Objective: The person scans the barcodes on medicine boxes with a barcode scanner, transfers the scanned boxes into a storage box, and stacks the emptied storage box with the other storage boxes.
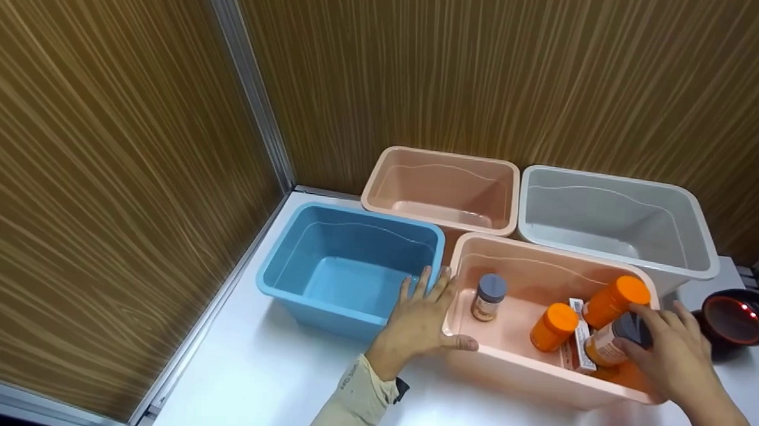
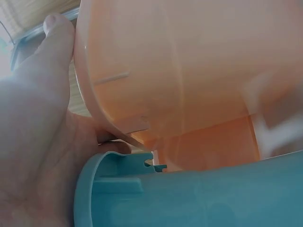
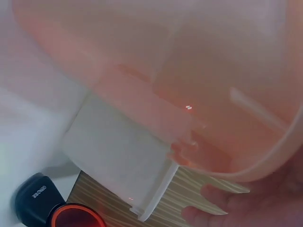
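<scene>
In the head view, my right hand (image 1: 684,357) reaches into the near pink bin (image 1: 539,367) at its right end. Thumb and forefinger pinch the dark cap of a pill bottle (image 1: 606,346) with a pale label, which leans inside. My left hand (image 1: 415,322) rests with spread, straight fingers on the rims where the blue bin (image 1: 349,314) meets the pink one. Also in the pink bin are two orange bottles (image 1: 554,327), a slim white carton (image 1: 582,347) between them, and a small grey-capped bottle (image 1: 489,297) at the left. The right wrist view hides the pinched bottle behind the bin wall.
Behind stand another pink bin (image 1: 440,223) and a grey bin (image 1: 614,261). A black scanner-like device (image 1: 737,318) with red lights sits right of the near pink bin. Wood-grain panels (image 1: 424,68) border the white table (image 1: 231,373) at the back and left.
</scene>
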### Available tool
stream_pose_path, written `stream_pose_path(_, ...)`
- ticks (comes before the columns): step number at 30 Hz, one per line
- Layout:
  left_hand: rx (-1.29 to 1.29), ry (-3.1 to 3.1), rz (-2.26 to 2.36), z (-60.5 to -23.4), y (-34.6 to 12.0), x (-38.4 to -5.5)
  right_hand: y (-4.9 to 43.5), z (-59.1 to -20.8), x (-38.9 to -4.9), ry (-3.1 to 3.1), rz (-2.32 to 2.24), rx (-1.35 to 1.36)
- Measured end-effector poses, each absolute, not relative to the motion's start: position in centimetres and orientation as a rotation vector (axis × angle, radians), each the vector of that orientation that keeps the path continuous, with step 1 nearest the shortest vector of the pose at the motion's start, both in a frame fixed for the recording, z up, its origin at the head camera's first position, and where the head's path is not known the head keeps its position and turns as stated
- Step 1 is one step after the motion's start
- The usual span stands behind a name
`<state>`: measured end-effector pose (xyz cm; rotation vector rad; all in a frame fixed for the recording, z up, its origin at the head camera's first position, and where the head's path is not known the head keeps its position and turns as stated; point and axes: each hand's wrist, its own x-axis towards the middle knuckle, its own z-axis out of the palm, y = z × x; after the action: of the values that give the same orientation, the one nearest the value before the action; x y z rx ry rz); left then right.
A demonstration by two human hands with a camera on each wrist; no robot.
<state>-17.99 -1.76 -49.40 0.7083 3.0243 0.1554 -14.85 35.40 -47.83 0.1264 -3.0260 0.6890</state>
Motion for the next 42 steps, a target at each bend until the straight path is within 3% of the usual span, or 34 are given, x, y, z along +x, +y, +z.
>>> stream_pose_path(8,0.753,2.991,0.231,-49.8,-1.4,-18.0,36.2,-47.5,-14.3,-3.082,0.702,0.101)
stream_pose_path(17,0.674,3.03,0.349,-50.1,-4.5,-17.6,33.4,-46.4,-16.3,-2.949,0.678,0.294)
stream_pose_path(42,0.543,3.054,0.351,-50.7,-6.1,-17.4,27.1,-36.9,-22.6,-2.777,1.086,0.347)
